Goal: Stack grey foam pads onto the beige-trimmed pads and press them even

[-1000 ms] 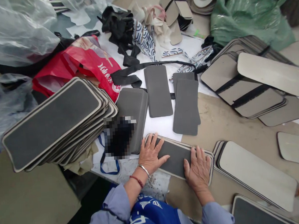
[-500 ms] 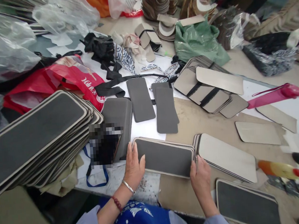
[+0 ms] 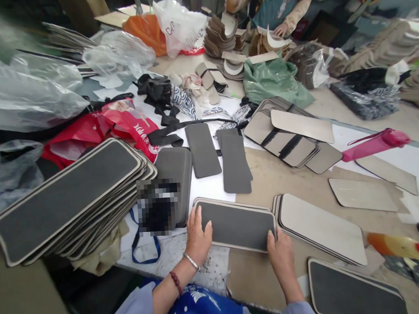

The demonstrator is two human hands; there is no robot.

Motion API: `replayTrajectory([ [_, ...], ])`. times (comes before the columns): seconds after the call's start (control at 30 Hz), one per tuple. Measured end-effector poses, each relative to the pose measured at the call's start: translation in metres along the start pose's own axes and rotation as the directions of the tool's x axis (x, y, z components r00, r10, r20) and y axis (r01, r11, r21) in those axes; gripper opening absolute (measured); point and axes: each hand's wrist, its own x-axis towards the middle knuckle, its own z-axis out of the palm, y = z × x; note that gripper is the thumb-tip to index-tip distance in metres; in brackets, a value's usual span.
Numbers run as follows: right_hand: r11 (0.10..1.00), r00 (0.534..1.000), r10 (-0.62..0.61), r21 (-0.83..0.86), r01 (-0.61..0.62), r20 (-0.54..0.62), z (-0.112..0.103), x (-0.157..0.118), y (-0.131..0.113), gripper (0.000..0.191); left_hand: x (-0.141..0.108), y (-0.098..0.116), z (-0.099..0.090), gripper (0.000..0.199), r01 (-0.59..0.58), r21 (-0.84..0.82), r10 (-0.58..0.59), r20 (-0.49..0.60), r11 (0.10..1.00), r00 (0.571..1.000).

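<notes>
A small stack of dark grey panels with pale edges (image 3: 238, 224) lies in front of me at the table's near side. My left hand (image 3: 199, 238) grips its left end, thumb on top. At the right end my right hand (image 3: 279, 247) holds it the same way. Just right of it sits a stack of beige panels (image 3: 320, 226). Behind are a single grey pad (image 3: 202, 150) and overlapping grey pads (image 3: 235, 165). To the left stand a thick grey pad stack (image 3: 175, 178) and a tall fanned pile of larger dark panels (image 3: 70, 198).
Bundled beige panels (image 3: 282, 138), a pink umbrella (image 3: 377, 144) and an orange-yellow bottle-like object (image 3: 395, 245) lie right. More dark panels (image 3: 356, 290) are near right. A red bag (image 3: 97, 130) and green bag (image 3: 276, 79) lie farther back. A person (image 3: 278, 6) works across the table.
The view has tilted up, so the scene sits lower and more of the person across shows. Both my hands keep their hold on the dark panels.
</notes>
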Motion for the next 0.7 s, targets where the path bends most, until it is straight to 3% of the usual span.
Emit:
replayTrajectory([
  [0.2,0.998,0.986,-0.055,-0.013,0.054,-0.156,-0.005,-0.004,-0.002,0.052,-0.004,0.000,-0.016,0.050,-0.055,-0.037,0.055,-0.015,0.998,0.998],
  [0.33,0.995,0.973,-0.099,-0.023,0.096,-0.211,-0.032,-0.011,-0.009,0.038,-0.005,0.004,-0.034,0.046,-0.113,-0.002,0.113,-0.020,0.994,0.993],
  [0.47,0.997,0.981,-0.073,-0.039,0.067,-0.180,-0.067,-0.004,0.010,0.031,-0.012,0.011,-0.043,0.035,-0.057,0.115,0.043,0.123,0.992,0.991],
  [0.53,0.995,0.985,-0.069,-0.078,0.058,-0.155,-0.096,0.014,0.033,0.028,-0.015,0.015,-0.046,0.035,-0.041,0.165,0.009,0.190,0.985,0.982],
  [0.6,0.990,0.987,-0.046,-0.138,0.024,-0.154,-0.139,0.047,0.062,0.026,-0.014,0.020,-0.049,0.037,-0.012,0.203,-0.034,0.224,0.979,0.974],
  [0.7,0.976,0.942,0.051,-0.184,-0.117,-0.331,-0.223,0.119,0.104,0.034,-0.008,0.022,-0.054,0.043,0.093,0.279,-0.146,0.173,0.956,0.974],
])
